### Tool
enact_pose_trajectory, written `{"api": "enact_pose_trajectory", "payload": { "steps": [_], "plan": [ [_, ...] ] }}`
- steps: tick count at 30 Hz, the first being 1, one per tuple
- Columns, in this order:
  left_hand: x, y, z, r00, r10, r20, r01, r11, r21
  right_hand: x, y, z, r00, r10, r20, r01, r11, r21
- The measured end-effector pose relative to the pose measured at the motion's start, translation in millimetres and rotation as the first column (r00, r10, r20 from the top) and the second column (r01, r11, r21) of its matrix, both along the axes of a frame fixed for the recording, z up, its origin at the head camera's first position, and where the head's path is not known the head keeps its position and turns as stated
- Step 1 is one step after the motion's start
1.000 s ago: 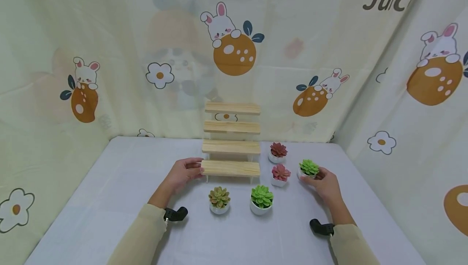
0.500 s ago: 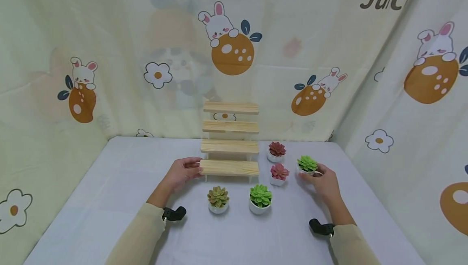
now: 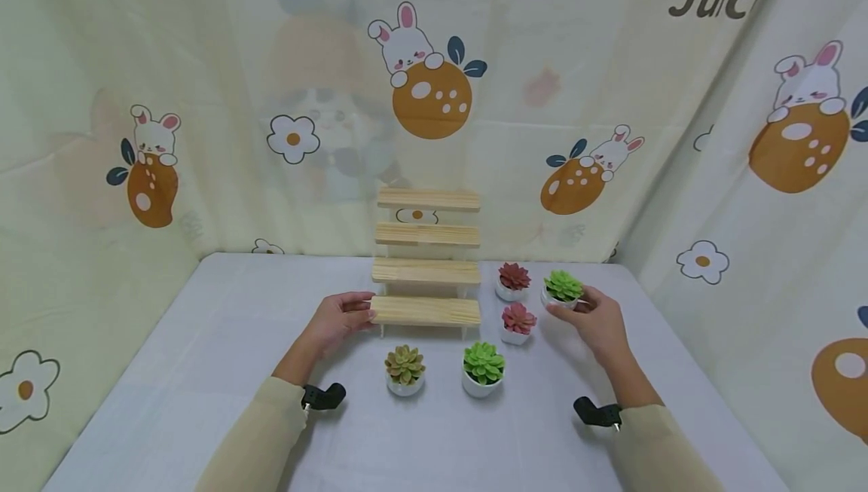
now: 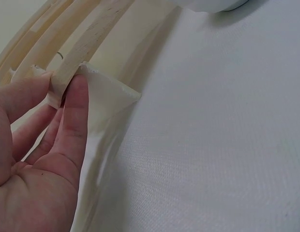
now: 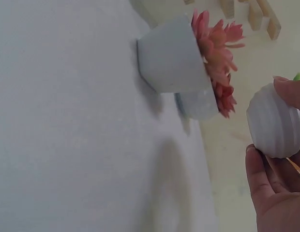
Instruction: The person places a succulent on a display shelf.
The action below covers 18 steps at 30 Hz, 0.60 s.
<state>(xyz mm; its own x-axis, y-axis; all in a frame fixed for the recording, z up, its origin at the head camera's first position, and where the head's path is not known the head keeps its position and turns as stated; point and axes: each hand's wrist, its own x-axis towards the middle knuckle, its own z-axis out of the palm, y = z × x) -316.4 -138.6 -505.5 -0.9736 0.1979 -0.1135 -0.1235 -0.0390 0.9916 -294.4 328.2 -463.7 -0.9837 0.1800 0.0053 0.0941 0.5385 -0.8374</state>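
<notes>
A wooden tiered stand [image 3: 427, 272] with pale plank steps stands at the back of the table. My left hand [image 3: 337, 322] pinches the left end of its lowest plank [image 4: 87, 48] between thumb and fingers. On the right, my right hand [image 3: 600, 320] grips a bright green potted succulent [image 3: 563, 285] by its ribbed white pot [image 5: 275, 123]. The right wrist view shows that pot raised off the table, with a shadow below. Just left of it stand a dark red succulent [image 3: 514, 278] and a pink succulent [image 3: 518, 320], both in white pots.
In front of the stand are an olive-brown succulent [image 3: 404, 366] and another green succulent [image 3: 484, 364], each in a white pot. A white cloth covers the table [image 3: 224, 341]. A printed curtain [image 3: 325, 198] hangs close behind the stand.
My right hand has moved the green succulent slightly left and away from me, up beside the dark red one. The left hand stays at the stand.
</notes>
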Motion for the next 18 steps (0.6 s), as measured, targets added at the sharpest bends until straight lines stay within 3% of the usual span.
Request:
{"api": "enact_pose_trajectory", "payload": {
  "steps": [9, 18],
  "plan": [
    [-2.5, -1.2, -2.8, 1.0, 0.005, 0.014, -0.005, 1.0, -0.004, -3.5, -14, 22.4, 0.999, 0.046, -0.024, -0.046, 0.999, 0.016],
    [-3.3, -0.7, -4.5, 1.0, -0.007, -0.012, 0.007, 1.0, 0.003, -13.0, -32, 35.0, 0.993, 0.108, -0.057, -0.106, 0.994, 0.025]
  ]
}}
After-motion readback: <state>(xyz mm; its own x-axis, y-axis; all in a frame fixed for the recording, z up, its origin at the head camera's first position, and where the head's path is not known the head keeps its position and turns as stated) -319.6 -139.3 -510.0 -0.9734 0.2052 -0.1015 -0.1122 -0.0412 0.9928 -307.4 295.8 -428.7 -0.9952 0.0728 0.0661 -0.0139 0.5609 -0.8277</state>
